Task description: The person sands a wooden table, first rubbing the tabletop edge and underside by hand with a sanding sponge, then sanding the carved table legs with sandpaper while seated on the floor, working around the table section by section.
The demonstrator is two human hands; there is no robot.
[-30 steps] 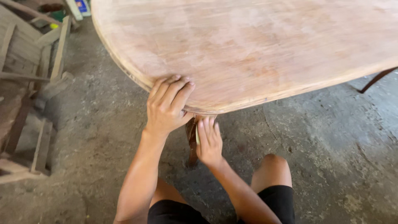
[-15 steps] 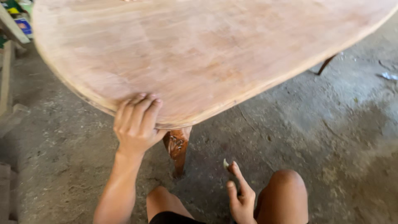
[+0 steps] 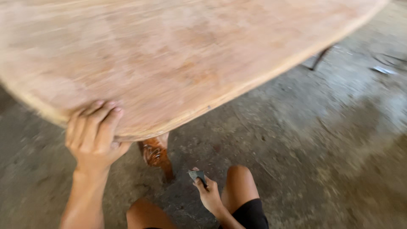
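Two hands work at a bare wooden table (image 3: 178,55): the left hand (image 3: 94,135) grips its rounded edge, fingers over the top, while the right hand (image 3: 208,196) pinches a small grey scrap of sandpaper (image 3: 196,174) low near the carved leg (image 3: 156,155). That thin scrap could slip onto the concrete floor (image 3: 322,144) if the pinch loosens.

Right hand (image 3: 210,196): withdrawn from the carved leg (image 3: 156,154) it touched one second ago; now low beside the right knee (image 3: 240,182), clear of the leg, pinching a small dark scrap of sheet material (image 3: 197,175). Left hand (image 3: 94,136): its grip sits further left on the desk (image 3: 178,63) edge. View has swung right; the wooden frames at left are out of frame.
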